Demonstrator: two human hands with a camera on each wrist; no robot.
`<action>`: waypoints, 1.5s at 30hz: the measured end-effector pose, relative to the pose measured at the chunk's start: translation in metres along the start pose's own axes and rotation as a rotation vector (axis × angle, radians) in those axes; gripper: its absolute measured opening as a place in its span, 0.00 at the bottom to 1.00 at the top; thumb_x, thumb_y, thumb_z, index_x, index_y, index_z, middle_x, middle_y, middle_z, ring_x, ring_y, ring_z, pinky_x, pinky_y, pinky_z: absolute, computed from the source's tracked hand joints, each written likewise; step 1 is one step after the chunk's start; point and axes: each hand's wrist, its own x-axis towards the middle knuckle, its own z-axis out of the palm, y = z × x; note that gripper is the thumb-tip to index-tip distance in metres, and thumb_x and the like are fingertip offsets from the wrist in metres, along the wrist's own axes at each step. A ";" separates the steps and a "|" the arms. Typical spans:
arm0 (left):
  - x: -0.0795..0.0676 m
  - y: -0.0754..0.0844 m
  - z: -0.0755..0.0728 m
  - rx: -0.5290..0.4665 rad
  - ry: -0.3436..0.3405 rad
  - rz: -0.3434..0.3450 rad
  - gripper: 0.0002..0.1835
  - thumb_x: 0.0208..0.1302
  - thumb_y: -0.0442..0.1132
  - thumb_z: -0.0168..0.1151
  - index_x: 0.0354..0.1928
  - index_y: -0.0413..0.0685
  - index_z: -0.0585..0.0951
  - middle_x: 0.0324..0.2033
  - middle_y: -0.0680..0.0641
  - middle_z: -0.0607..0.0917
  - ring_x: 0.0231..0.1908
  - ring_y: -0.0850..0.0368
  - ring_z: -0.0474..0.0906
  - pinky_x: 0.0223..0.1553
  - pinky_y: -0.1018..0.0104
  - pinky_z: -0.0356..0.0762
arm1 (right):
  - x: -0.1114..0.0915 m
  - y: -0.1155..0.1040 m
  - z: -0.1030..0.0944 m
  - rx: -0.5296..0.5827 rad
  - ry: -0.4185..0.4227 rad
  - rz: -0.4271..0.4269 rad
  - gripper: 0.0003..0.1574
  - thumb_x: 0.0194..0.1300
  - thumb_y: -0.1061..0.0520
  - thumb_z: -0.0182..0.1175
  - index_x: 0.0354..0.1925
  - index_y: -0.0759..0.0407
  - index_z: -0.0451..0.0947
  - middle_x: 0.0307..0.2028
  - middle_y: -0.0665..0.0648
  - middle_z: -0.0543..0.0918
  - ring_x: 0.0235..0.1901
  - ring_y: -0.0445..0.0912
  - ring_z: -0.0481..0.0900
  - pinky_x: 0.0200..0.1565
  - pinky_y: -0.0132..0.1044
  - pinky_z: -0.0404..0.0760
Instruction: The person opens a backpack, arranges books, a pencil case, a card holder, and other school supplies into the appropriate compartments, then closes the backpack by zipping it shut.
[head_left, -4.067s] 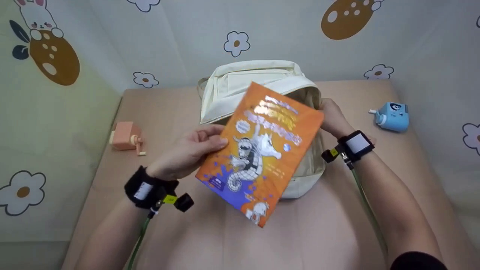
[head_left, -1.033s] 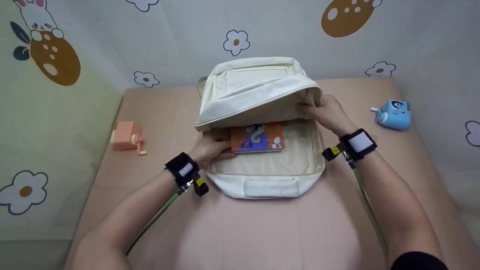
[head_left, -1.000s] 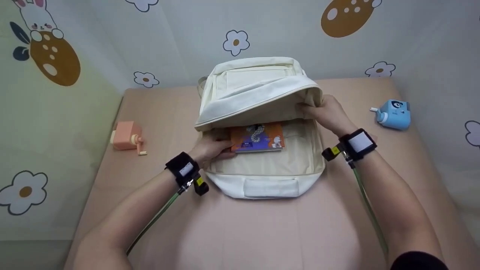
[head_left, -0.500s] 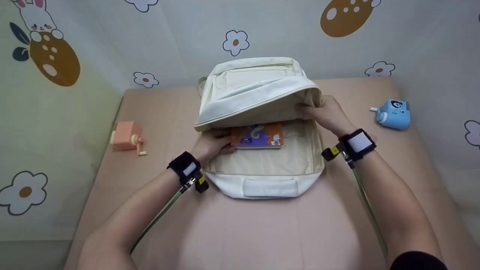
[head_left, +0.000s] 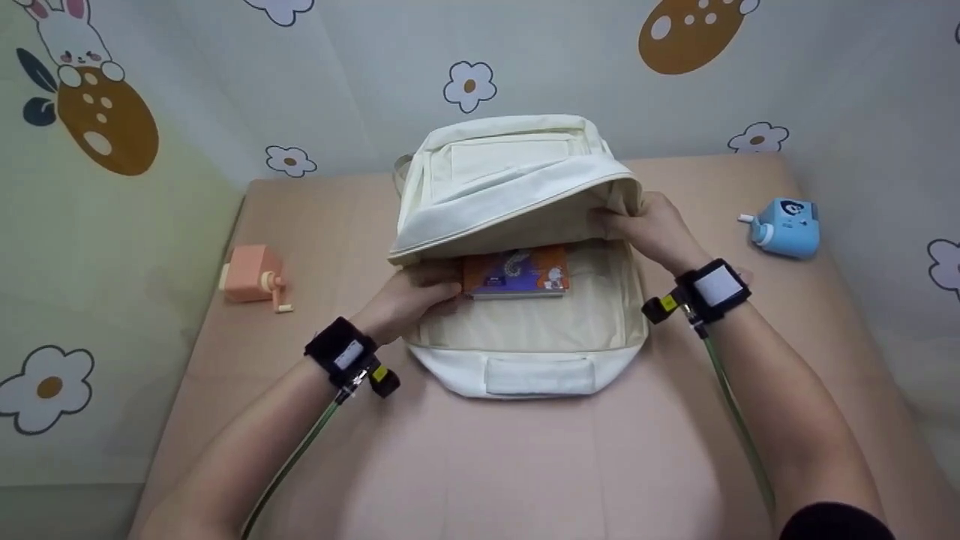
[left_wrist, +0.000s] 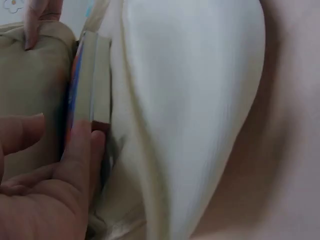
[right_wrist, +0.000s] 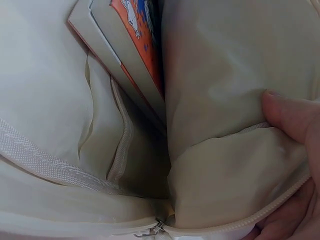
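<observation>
A cream backpack [head_left: 525, 330] lies unzipped in the head view, its front flap [head_left: 510, 199] raised. Inside is a book [head_left: 517, 271] with an orange and purple cover, its upper part hidden under the flap. Both wrist views show it stacked on a second book [right_wrist: 95, 42]. My left hand [head_left: 412, 300] reaches in at the left side. Its fingers touch the end of the stack in the left wrist view, while the thumb [left_wrist: 22, 132] stands away from the cover. My right hand [head_left: 660, 232] pinches the flap's edge, thumb inside and fingers outside.
A pink hand-crank pencil sharpener [head_left: 253, 274] stands left of the backpack. A blue one [head_left: 787, 229] is on the right. The table [head_left: 525, 465] has a pinkish cloth, with a patterned curtain [head_left: 360, 75] behind it.
The orange book, held by my left hand above the backpack, has gone inside it, slightly deeper in the last second. My left hand has loosened and drawn back a little; my right holds the flap still.
</observation>
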 end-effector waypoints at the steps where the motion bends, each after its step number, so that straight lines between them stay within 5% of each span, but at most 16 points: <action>1: -0.004 0.003 -0.005 0.012 -0.010 -0.035 0.21 0.71 0.31 0.63 0.63 0.29 0.76 0.57 0.34 0.82 0.54 0.41 0.83 0.58 0.52 0.79 | 0.000 -0.001 0.000 0.001 -0.002 -0.002 0.31 0.62 0.36 0.71 0.46 0.61 0.86 0.45 0.56 0.88 0.47 0.45 0.80 0.47 0.38 0.74; 7: -0.020 0.016 -0.042 0.214 -0.063 -0.205 0.18 0.73 0.38 0.63 0.53 0.26 0.81 0.45 0.35 0.88 0.44 0.50 0.87 0.52 0.58 0.83 | -0.001 -0.001 0.000 -0.006 -0.006 0.004 0.30 0.64 0.36 0.70 0.49 0.59 0.85 0.46 0.56 0.87 0.47 0.45 0.79 0.51 0.39 0.74; 10: -0.022 0.018 -0.056 0.308 -0.023 -0.217 0.21 0.72 0.40 0.64 0.55 0.25 0.78 0.48 0.33 0.86 0.47 0.45 0.86 0.54 0.56 0.82 | -0.002 0.000 0.000 -0.011 -0.007 0.012 0.32 0.62 0.34 0.70 0.48 0.58 0.85 0.47 0.56 0.87 0.49 0.45 0.80 0.53 0.41 0.74; 14: -0.018 0.019 -0.063 0.425 0.110 -0.099 0.36 0.67 0.43 0.68 0.70 0.33 0.67 0.63 0.33 0.77 0.60 0.40 0.77 0.61 0.50 0.76 | -0.003 0.001 0.000 -0.004 -0.015 0.011 0.33 0.61 0.33 0.70 0.48 0.59 0.85 0.49 0.56 0.87 0.52 0.46 0.81 0.55 0.42 0.74; 18: -0.010 0.017 -0.056 0.547 0.205 0.173 0.46 0.67 0.45 0.70 0.80 0.52 0.57 0.74 0.43 0.66 0.72 0.45 0.64 0.70 0.48 0.64 | -0.005 0.002 0.002 0.004 -0.013 0.001 0.34 0.61 0.33 0.71 0.51 0.57 0.85 0.51 0.56 0.87 0.53 0.46 0.81 0.56 0.44 0.73; 21: -0.006 0.015 -0.046 0.619 0.217 0.357 0.39 0.68 0.40 0.69 0.78 0.58 0.64 0.74 0.49 0.68 0.72 0.51 0.63 0.71 0.51 0.61 | -0.008 0.003 0.004 0.012 -0.015 -0.029 0.34 0.62 0.34 0.71 0.54 0.56 0.85 0.53 0.57 0.86 0.55 0.47 0.80 0.59 0.47 0.74; 24: -0.005 0.015 -0.037 0.661 0.235 0.453 0.30 0.69 0.34 0.67 0.72 0.52 0.74 0.67 0.48 0.77 0.67 0.52 0.71 0.68 0.54 0.67 | -0.011 0.004 0.006 0.011 -0.013 -0.075 0.32 0.65 0.37 0.69 0.60 0.53 0.83 0.58 0.57 0.84 0.60 0.49 0.78 0.63 0.50 0.74; 29: -0.007 0.012 -0.031 0.683 0.266 0.480 0.21 0.67 0.28 0.65 0.62 0.44 0.81 0.57 0.46 0.85 0.60 0.50 0.79 0.62 0.55 0.74 | -0.019 0.008 0.007 -0.047 0.011 -0.164 0.29 0.68 0.41 0.67 0.64 0.48 0.80 0.59 0.56 0.83 0.60 0.51 0.79 0.62 0.53 0.76; 36: -0.014 0.007 -0.029 0.731 0.208 0.483 0.29 0.64 0.22 0.63 0.65 0.51 0.81 0.60 0.49 0.83 0.63 0.51 0.77 0.64 0.53 0.72 | -0.032 0.014 0.004 -0.242 0.074 -0.388 0.16 0.74 0.55 0.63 0.57 0.53 0.85 0.53 0.54 0.87 0.54 0.49 0.83 0.56 0.47 0.80; 45: -0.019 0.002 -0.030 0.835 0.126 0.510 0.28 0.66 0.27 0.65 0.67 0.54 0.79 0.63 0.48 0.81 0.65 0.49 0.75 0.66 0.51 0.70 | -0.054 0.018 -0.007 -0.422 0.134 -0.622 0.23 0.64 0.66 0.70 0.57 0.53 0.86 0.54 0.53 0.87 0.55 0.52 0.84 0.56 0.48 0.81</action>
